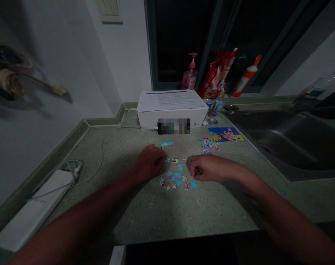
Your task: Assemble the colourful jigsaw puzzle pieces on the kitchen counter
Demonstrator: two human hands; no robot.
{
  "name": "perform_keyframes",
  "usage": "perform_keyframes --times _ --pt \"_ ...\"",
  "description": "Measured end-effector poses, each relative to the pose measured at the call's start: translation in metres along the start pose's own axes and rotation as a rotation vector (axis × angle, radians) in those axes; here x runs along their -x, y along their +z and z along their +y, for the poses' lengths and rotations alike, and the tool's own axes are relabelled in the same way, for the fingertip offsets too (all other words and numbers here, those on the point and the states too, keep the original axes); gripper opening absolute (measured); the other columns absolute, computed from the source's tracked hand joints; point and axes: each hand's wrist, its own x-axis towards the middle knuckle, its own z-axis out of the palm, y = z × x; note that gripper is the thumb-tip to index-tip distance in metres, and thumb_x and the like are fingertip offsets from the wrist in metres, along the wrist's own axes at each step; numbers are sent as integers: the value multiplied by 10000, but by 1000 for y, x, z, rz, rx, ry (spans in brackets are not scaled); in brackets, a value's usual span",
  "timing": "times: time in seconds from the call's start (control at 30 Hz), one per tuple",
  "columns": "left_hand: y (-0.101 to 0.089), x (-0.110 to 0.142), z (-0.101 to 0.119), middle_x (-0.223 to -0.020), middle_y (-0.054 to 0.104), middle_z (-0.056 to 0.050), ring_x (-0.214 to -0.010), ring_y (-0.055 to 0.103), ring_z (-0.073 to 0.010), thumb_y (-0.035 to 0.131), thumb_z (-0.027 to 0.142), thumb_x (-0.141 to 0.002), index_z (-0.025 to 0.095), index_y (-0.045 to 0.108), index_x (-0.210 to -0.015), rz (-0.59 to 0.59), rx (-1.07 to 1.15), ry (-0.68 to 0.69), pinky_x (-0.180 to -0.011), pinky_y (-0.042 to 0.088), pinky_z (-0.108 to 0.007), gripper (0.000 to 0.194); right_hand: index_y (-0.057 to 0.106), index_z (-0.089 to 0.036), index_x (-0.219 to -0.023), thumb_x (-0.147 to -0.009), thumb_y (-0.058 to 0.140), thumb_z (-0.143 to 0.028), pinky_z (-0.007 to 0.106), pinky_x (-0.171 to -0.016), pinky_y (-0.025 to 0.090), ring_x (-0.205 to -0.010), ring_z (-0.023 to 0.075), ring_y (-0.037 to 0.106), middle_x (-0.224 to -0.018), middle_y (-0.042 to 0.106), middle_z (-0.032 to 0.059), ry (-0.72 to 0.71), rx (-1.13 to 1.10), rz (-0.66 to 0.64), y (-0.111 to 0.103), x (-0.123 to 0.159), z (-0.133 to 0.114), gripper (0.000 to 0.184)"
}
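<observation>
My left hand (149,163) rests on the speckled green countertop (184,209) with its fingers curled, right beside a short strip of joined jigsaw pieces (171,160). A blue piece (166,144) lies just beyond it. My right hand (211,167) sits to the right, fingers curled inward, and anything inside them is hidden. Between and below both hands is a loose cluster of blue and pink puzzle pieces (176,179). Farther back lies a second pile of pieces (208,145), next to a colourful cartoon picture card (226,134).
A white box (171,119) topped with papers stands at the back, before a pink pump bottle (189,73) and a red bag (217,75). A steel sink (283,143) lies right of the counter. A white power strip (31,209) and cable sit at left.
</observation>
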Motion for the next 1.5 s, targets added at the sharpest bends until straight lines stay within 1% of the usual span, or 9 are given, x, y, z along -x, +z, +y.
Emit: perform_keyframes --times 0.1,0.2,0.33,0.53,0.83,0.97,1.1,1.3,1.5 --pt "0 0 0 -1004 786 -39 -941 667 -239 551 207 -1042 227 726 -1049 -1 3 11 -979 525 -465 176 776 -213 -854 -792 725 -39 281 -720 488 -786 161 675 -922 745 17 1 16 4 1 -1 4 191" --pt "0 -1 0 -999 788 -41 -928 667 -236 541 208 -1042 223 728 -1040 2 3 10 -974 531 -472 187 790 -205 -894 -806 748 -77 286 -721 474 -793 164 678 -921 742 13 24 38 17 1 0 6 161" --pt "0 0 0 -987 780 -42 -945 676 -241 539 201 -1041 225 724 -1039 18 9 18 -982 535 -482 187 795 -231 -875 -803 755 -82 313 -718 464 -780 184 679 -907 755 17 46 39 30 -3 1 6 170" --pt "1 0 -1 -984 777 -38 -948 671 -241 555 193 -1033 231 720 -1048 3 2 17 -980 530 -473 170 798 -246 -856 -786 796 -94 324 -691 444 -755 199 676 -858 765 17 94 22 56 -6 1 5 167" --pt "0 0 0 -992 787 -41 -943 674 -238 558 196 -1028 227 735 -1048 -4 -2 5 -972 524 -453 181 795 -234 -873 -808 801 -125 311 -681 436 -778 206 695 -868 775 23 145 53 22 -8 1 3 127" --pt "-1 -1 1 -979 788 -35 -932 684 -236 563 195 -1020 231 742 -1030 1 1 1 -975 529 -458 183 775 -231 -847 -799 778 -89 315 -666 428 -741 198 670 -850 768 24 140 47 34 -8 2 0 151" --pt "0 0 0 -986 786 -32 -937 692 -233 571 194 -1021 235 735 -1041 -1 5 7 -988 532 -474 170 778 -230 -859 -807 757 -90 312 -672 433 -737 191 669 -841 760 13 115 37 20 -6 1 3 151" --pt "1 1 -1 -999 782 -31 -961 689 -235 571 184 -1025 242 720 -1040 2 7 9 -1003 534 -486 161 791 -228 -904 -817 799 -150 309 -674 425 -779 196 687 -882 775 26 152 66 43 -6 1 7 118" --pt "1 1 -1 -1009 792 -34 -940 698 -236 582 173 -1028 240 711 -1045 10 2 20 -994 535 -482 146 785 -235 -874 -817 788 -145 313 -679 428 -785 199 694 -887 779 31 167 78 30 -7 1 6 107"
